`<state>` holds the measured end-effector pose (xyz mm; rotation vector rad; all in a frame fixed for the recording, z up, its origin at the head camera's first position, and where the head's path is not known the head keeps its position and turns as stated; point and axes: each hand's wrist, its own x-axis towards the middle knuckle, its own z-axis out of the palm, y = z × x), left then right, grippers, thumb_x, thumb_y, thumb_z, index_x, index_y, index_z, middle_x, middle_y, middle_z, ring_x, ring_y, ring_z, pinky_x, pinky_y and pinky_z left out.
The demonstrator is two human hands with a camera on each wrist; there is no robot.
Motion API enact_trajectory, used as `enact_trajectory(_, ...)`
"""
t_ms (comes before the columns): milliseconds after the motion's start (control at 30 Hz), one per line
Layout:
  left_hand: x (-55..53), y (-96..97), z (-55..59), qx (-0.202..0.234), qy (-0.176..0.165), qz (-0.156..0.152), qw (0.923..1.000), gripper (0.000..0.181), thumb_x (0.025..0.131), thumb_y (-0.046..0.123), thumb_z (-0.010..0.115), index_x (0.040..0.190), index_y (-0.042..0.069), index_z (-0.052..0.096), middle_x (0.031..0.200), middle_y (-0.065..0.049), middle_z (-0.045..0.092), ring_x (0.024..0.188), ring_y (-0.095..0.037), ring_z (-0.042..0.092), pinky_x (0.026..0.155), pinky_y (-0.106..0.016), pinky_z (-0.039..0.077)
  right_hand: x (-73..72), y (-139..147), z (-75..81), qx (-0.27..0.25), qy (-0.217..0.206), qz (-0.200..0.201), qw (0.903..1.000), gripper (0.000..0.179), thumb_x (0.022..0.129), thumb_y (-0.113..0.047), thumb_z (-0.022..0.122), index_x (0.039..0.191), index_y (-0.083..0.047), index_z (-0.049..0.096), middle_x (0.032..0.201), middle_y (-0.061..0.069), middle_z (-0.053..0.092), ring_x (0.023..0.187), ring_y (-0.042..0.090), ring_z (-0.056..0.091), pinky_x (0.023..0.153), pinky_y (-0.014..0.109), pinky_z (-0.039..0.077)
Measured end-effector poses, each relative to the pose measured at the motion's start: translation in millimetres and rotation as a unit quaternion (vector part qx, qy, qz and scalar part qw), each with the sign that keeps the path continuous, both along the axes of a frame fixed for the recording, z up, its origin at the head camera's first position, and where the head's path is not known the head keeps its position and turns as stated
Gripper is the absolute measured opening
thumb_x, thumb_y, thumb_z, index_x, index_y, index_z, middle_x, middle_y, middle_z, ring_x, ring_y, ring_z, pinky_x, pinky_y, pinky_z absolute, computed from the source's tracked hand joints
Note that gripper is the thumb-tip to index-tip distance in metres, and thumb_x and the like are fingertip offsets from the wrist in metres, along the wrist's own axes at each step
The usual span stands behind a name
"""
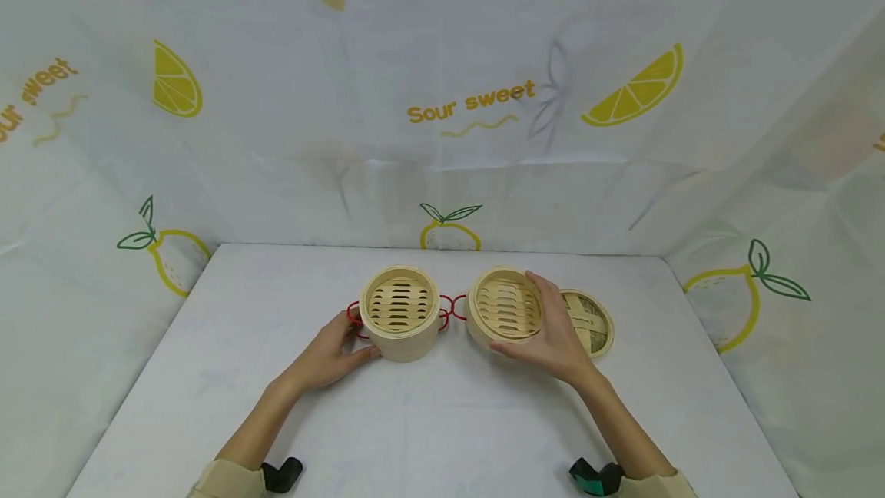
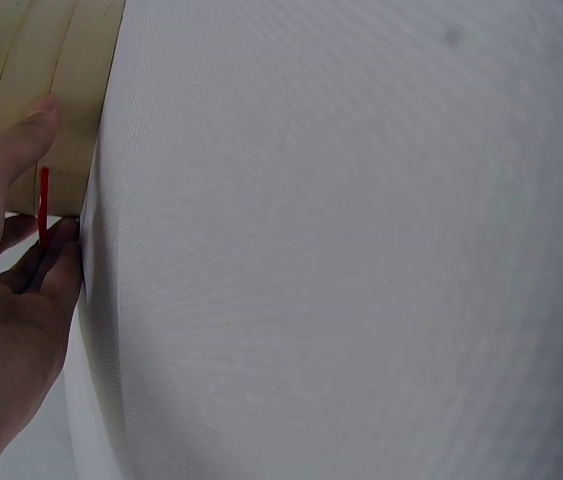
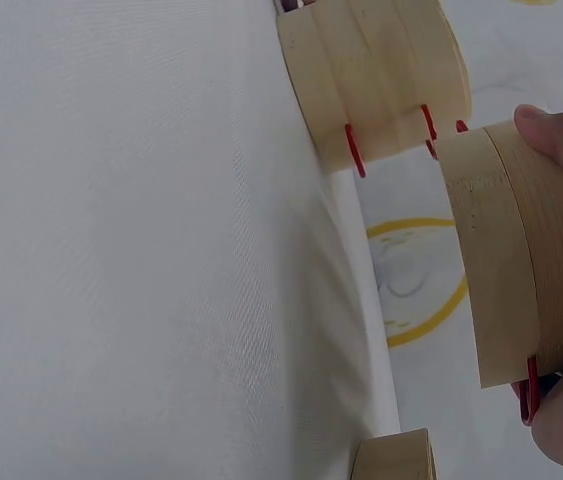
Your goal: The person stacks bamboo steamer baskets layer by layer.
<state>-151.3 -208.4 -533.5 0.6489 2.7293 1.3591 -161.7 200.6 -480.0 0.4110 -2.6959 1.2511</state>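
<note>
A round bamboo steamer stack [image 1: 404, 346] with red loop handles stands on the white table, slats facing up. My left hand [image 1: 325, 356] grips its left side, thumb at the front and fingers behind beside a red loop [image 2: 44, 205]. To the right, my right hand [image 1: 556, 336] holds another bamboo steamer basket [image 1: 505, 306], thumb at the near side and fingers over the far rim. That basket is tilted and raised off the table, as the right wrist view shows. Red loops of the two steamers nearly meet between them. Part of a woven bamboo lid [image 1: 598, 321] is hidden behind my right hand.
A white cloth covers the table [image 1: 429, 436]. Behind it hangs a white curtain [image 1: 442, 175] printed with lemons and words. Black wrist-worn pieces [image 1: 282, 475] show near both sleeves.
</note>
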Motion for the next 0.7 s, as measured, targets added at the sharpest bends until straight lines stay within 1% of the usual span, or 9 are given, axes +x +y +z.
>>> enact_trajectory(167, 0.5, 0.4, -0.7, 0.004, 0.006, -0.001, 1.0, 0.074, 0.098, 0.025, 0.083, 0.159, 0.005, 0.046, 0.152, -0.013, 0.062, 0.145, -0.035, 0.06, 0.121, -0.053, 0.052, 0.8, -2.7, 2.0, -0.008, 0.005, 0.001, 1.0, 0.132, 0.063, -0.038, 0.105, 0.167, -0.006, 0.031, 0.166, 0.02, 0.041, 0.154, 0.043, 0.041, 0.125, 0.073, 0.038)
enact_trajectory(433, 0.9, 0.6, -0.5, -0.001, 0.023, 0.001, 0.9997, 0.073, 0.098, 0.025, 0.084, 0.158, 0.006, 0.048, 0.15, -0.012, 0.063, 0.142, -0.034, 0.063, 0.119, -0.053, 0.054, 1.3, -6.5, 4.9, -0.01, 0.011, -0.005, 0.9999, 0.132, 0.063, -0.039, 0.105, 0.167, -0.007, 0.031, 0.167, 0.02, 0.041, 0.155, 0.043, 0.04, 0.125, 0.075, 0.037)
enact_trajectory(533, 0.9, 0.7, -0.7, -0.003, 0.024, 0.001, 0.9997, 0.073, 0.098, 0.025, 0.084, 0.158, 0.006, 0.047, 0.15, -0.012, 0.063, 0.142, -0.034, 0.062, 0.119, -0.053, 0.054, 1.8, -7.7, 6.3, -0.014, 0.013, -0.005, 0.9998, 0.132, 0.063, -0.038, 0.105, 0.167, -0.007, 0.031, 0.167, 0.019, 0.041, 0.156, 0.043, 0.04, 0.125, 0.075, 0.038)
enact_trajectory(700, 0.3, 0.2, -1.7, 0.002, 0.014, -0.001, 0.9999, 0.072, 0.098, 0.026, 0.083, 0.158, 0.007, 0.047, 0.151, -0.011, 0.063, 0.143, -0.033, 0.061, 0.12, -0.053, 0.053, 2.4, -9.1, 8.3, -0.024, 0.02, -0.003, 0.9995, 0.131, 0.063, -0.036, 0.105, 0.168, -0.007, 0.031, 0.167, 0.019, 0.04, 0.155, 0.043, 0.041, 0.124, 0.074, 0.039)
